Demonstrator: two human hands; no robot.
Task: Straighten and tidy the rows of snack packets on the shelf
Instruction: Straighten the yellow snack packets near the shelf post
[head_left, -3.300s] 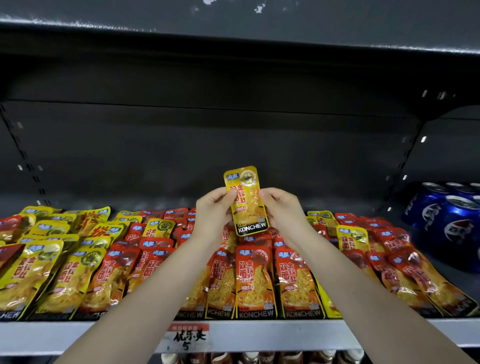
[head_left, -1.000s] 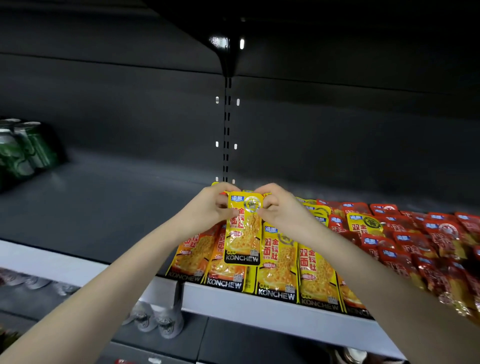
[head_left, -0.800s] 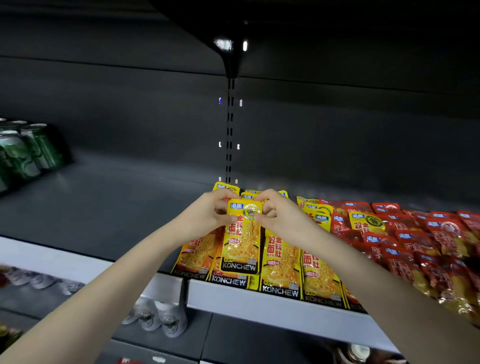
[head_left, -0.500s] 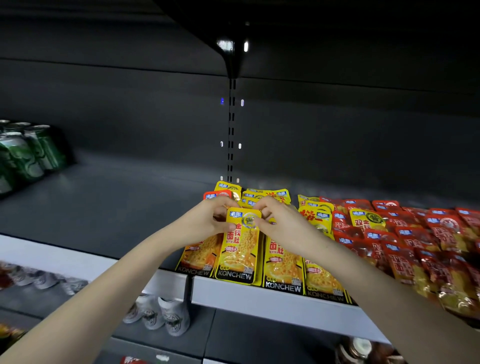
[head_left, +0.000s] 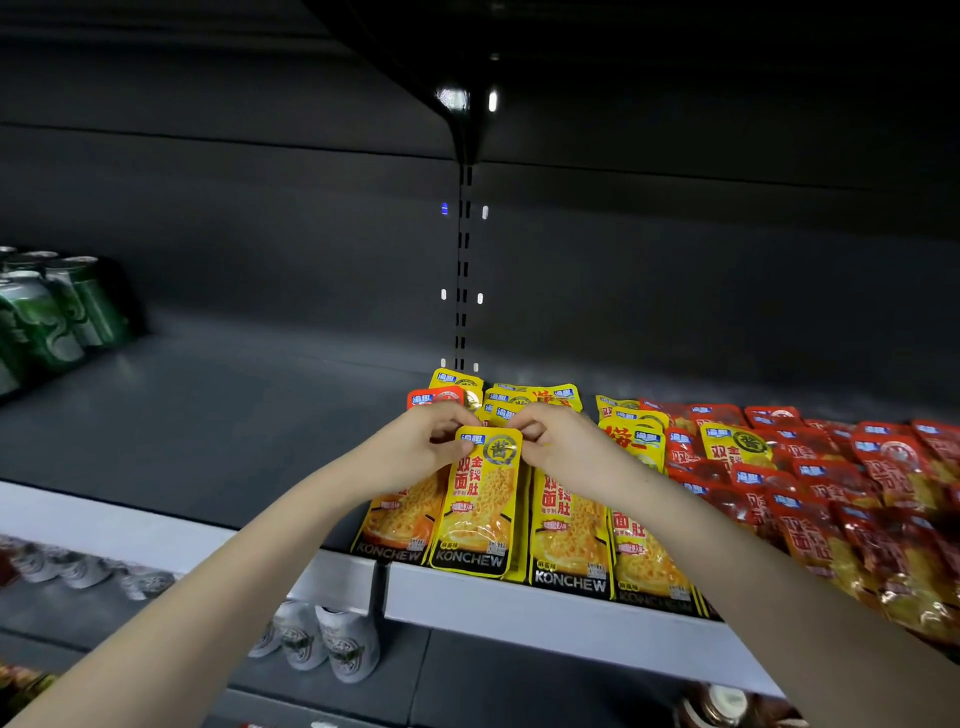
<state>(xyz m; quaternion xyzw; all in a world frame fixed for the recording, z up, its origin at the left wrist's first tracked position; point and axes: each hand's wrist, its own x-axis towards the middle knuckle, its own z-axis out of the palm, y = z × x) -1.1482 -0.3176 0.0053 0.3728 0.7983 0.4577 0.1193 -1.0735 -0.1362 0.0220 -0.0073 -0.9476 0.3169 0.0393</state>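
A yellow KONCHEW snack packet (head_left: 480, 506) lies flat at the front of the second row from the left, its lower edge at the shelf lip. My left hand (head_left: 415, 449) pinches its top left corner and my right hand (head_left: 558, 447) pinches its top right corner. Under and beside it lie more yellow packets (head_left: 569, 530) in rows. An orange-toned packet (head_left: 400, 519) lies at the far left. Red packets (head_left: 810, 488) fill the rows to the right, overlapping loosely.
The grey shelf (head_left: 519, 610) ends at a white front lip. Its left section (head_left: 197, 436) is bare apart from green cans (head_left: 47, 322) at the far left. White cans (head_left: 322, 639) stand on the shelf below. A slotted upright (head_left: 462, 270) runs up the back wall.
Both hands carried the yellow packet from the middle rows to the left end of the packets and lowered it flat onto the front of a yellow row.
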